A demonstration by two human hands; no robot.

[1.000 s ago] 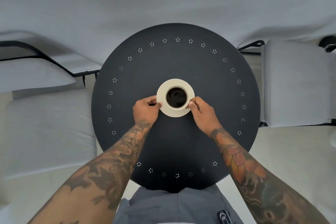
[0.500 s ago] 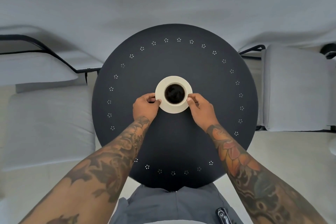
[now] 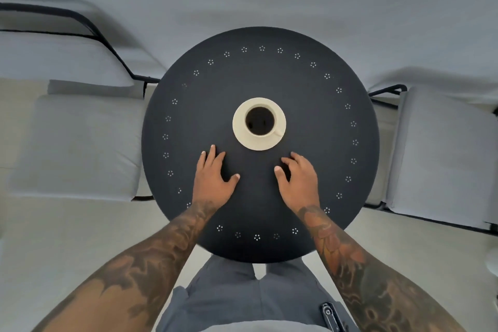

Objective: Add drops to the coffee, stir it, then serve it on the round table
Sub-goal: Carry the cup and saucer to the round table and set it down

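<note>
A: What are your hands doing?
B: Your left hand (image 3: 214,180) and right hand (image 3: 298,180) are hovering over the tabletop (image 3: 323,197), each grip released, grasping nothing.
A: And the coffee?
B: The cup (image 3: 260,121) is sitting on its saucer (image 3: 239,131) just beyond your fingertips, mid-tabletop.

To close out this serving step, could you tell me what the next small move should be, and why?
Probably just draw both hands back off the round table: the coffee cup sits on its saucer near the centre, and the left hand and right hand are apart from it.
</note>
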